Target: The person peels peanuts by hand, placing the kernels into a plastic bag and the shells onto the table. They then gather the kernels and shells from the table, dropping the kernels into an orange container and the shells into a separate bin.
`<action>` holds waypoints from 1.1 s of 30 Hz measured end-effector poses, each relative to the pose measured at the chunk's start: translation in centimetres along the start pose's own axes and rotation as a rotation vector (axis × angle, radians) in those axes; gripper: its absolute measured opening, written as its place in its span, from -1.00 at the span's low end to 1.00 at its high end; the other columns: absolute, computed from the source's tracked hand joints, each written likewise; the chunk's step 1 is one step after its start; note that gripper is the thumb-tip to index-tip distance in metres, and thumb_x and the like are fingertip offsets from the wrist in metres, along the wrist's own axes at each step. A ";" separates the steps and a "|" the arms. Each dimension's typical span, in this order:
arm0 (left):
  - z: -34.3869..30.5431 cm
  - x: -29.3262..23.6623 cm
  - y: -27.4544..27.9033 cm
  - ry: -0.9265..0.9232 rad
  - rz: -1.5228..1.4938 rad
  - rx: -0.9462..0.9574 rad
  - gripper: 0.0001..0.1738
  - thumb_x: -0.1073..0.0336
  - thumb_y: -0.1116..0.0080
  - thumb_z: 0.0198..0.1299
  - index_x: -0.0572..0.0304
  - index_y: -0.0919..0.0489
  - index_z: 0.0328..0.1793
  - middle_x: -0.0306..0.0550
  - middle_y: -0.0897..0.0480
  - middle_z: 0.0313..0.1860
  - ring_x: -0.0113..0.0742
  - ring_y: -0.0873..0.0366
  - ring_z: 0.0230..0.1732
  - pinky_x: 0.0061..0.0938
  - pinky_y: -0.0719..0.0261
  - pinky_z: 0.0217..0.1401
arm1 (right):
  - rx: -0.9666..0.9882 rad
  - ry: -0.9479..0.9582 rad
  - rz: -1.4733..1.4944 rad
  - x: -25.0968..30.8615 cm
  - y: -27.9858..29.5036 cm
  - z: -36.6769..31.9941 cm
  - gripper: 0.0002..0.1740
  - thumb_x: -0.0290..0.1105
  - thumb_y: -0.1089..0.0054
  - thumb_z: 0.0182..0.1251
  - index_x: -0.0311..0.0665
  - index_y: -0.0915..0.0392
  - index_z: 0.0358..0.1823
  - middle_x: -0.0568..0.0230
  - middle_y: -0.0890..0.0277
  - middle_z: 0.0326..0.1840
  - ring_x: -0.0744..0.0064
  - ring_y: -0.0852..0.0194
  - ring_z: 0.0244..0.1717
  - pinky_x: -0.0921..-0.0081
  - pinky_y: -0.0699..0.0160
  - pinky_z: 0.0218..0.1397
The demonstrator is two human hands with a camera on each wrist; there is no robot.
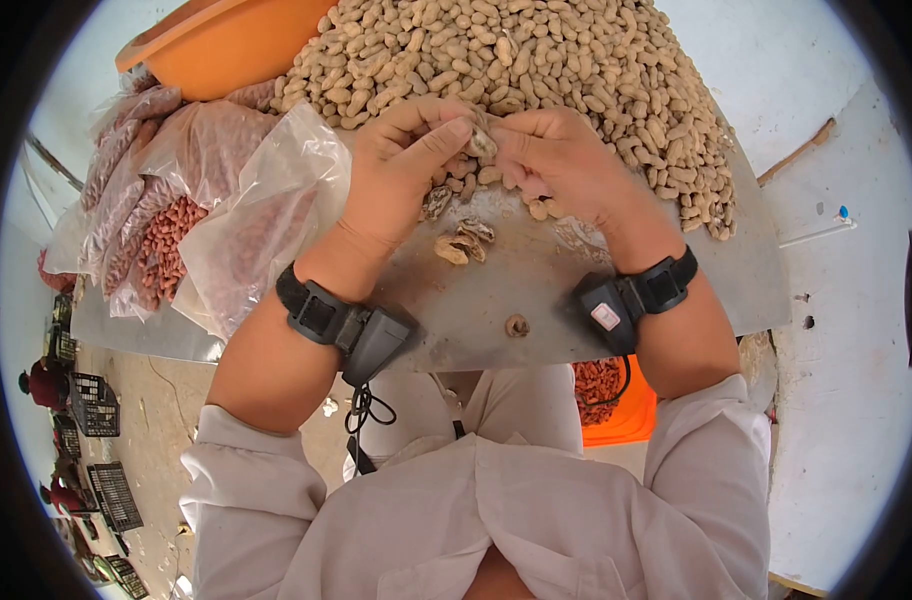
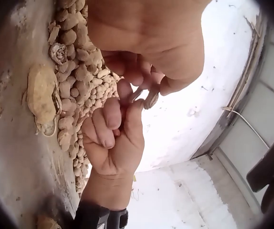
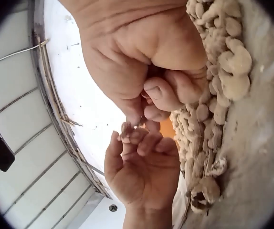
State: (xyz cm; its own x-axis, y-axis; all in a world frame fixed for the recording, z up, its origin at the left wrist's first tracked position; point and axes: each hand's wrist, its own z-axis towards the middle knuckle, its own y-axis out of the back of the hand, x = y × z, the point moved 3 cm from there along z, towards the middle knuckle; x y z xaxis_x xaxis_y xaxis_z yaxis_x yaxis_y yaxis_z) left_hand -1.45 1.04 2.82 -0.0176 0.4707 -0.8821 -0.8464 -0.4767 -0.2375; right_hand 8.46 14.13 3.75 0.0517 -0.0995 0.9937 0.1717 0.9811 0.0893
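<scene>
Both hands meet at the near edge of a heap of unshelled peanuts (image 1: pixel 536 60). Between thumb and fingers, my left hand (image 1: pixel 411 150) pinches a peanut (image 1: pixel 483 143) whose shell looks split open in the left wrist view. My right hand (image 1: pixel 571 165) grips the other side of it, thumb tip at the shell and the other fingers curled toward the palm. Something small and reddish (image 3: pixel 146 98) shows among the right fingers in the right wrist view. Below the hands, broken shells (image 1: pixel 461 245) lie on the grey tabletop (image 1: pixel 456 320).
Clear plastic bags of reddish shelled peanuts (image 1: pixel 166 245) lie at the left, below an orange basin (image 1: pixel 226 50). A small shell piece (image 1: pixel 517 325) sits near the table's front edge. Under the table stands an orange container (image 1: pixel 621 432) with reddish contents. Black crates (image 1: pixel 114 495) are on the floor.
</scene>
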 end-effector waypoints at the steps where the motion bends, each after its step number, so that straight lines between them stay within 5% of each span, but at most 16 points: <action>1: 0.0 0.0 0.0 0.022 -0.040 0.029 -0.84 0.37 -0.10 0.18 0.31 -0.57 -0.18 -0.26 -0.55 -0.40 -0.57 -0.39 -0.45 -0.71 -0.34 -0.37 | 0.044 0.017 -0.172 0.7 0.3 -0.3 -0.71 -0.22 -0.13 0.26 -0.28 -0.50 -0.51 0.41 -0.36 -0.63 0.68 -0.16 -0.67 0.67 -0.13 -0.61; 8: -0.1 0.3 0.0 0.067 0.013 0.146 -0.77 0.26 -0.01 0.19 0.30 -0.58 -0.27 -0.30 -0.48 -0.50 -0.58 -0.30 -0.50 -0.72 -0.22 -0.45 | 0.031 -0.061 -0.488 1.9 1.9 -1.0 -0.76 -0.28 -0.14 0.21 -0.31 -0.63 -0.27 0.30 -0.57 -0.46 0.57 -0.51 -0.41 0.62 -0.43 -0.37; 11: 0.0 0.5 0.2 0.097 0.044 0.137 -0.76 0.25 -0.01 0.20 0.29 -0.58 -0.29 -0.32 -0.45 -0.53 -0.59 -0.26 -0.52 -0.72 -0.18 -0.47 | -0.009 0.202 -0.765 -0.1 3.2 0.0 -0.85 -0.42 -0.11 0.22 -0.35 -0.59 -0.30 0.29 -0.58 -0.43 0.57 -0.46 -0.43 0.57 -0.42 -0.34; 14: 0.0 0.5 0.0 0.117 0.064 0.122 -0.76 0.24 -0.03 0.20 0.28 -0.59 -0.29 -0.33 -0.45 -0.54 -0.60 -0.25 -0.53 -0.73 -0.17 -0.48 | 0.008 0.065 -0.983 -0.3 3.3 0.1 -0.83 -0.46 -0.12 0.15 -0.35 -0.56 -0.23 0.22 -0.60 -0.32 0.40 -0.52 -0.30 0.49 -0.46 -0.20; 23: 0.3 1.8 -0.1 0.072 0.308 0.073 -0.90 0.42 -0.18 0.11 0.31 -0.59 -0.28 -0.31 -0.49 -0.55 -0.62 -0.37 -0.53 -0.68 -0.35 -0.50 | -0.080 0.078 -1.279 -0.3 1.4 0.1 -0.78 -0.43 -0.17 0.05 -0.28 -0.55 -0.23 0.10 -0.58 -0.32 0.13 -0.54 -0.24 0.32 -0.47 -0.17; 26: 0.4 2.3 -0.2 0.074 0.377 0.085 -0.86 0.41 -0.24 0.07 0.28 -0.60 -0.24 -0.29 -0.51 -0.48 -0.59 -0.39 -0.49 -0.66 -0.39 -0.47 | -0.096 0.066 -1.290 -0.1 1.3 0.0 -0.83 -0.44 -0.15 0.10 -0.31 -0.53 -0.26 0.10 -0.57 -0.35 0.16 -0.56 -0.31 0.35 -0.49 -0.23; 33: 0.5 2.0 -0.1 -0.123 0.598 0.107 -0.78 0.47 -0.21 0.11 0.31 -0.57 -0.08 -0.22 -0.59 -0.38 -0.60 -0.46 -0.44 -0.69 -0.46 -0.37 | -0.102 0.197 -0.706 1.0 0.8 -0.5 -0.88 -0.42 -0.01 0.31 -0.33 -0.46 -0.26 0.32 -0.47 -0.49 0.58 -0.47 -0.51 0.62 -0.44 -0.47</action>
State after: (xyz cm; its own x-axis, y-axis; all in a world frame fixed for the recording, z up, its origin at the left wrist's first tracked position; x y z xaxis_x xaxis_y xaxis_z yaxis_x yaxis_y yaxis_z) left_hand -1.66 2.43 1.33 -0.5610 0.2305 -0.7951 -0.7197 -0.6103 0.3309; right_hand 9.09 14.73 4.73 0.0689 -0.7386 0.6706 0.3191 0.6532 0.6866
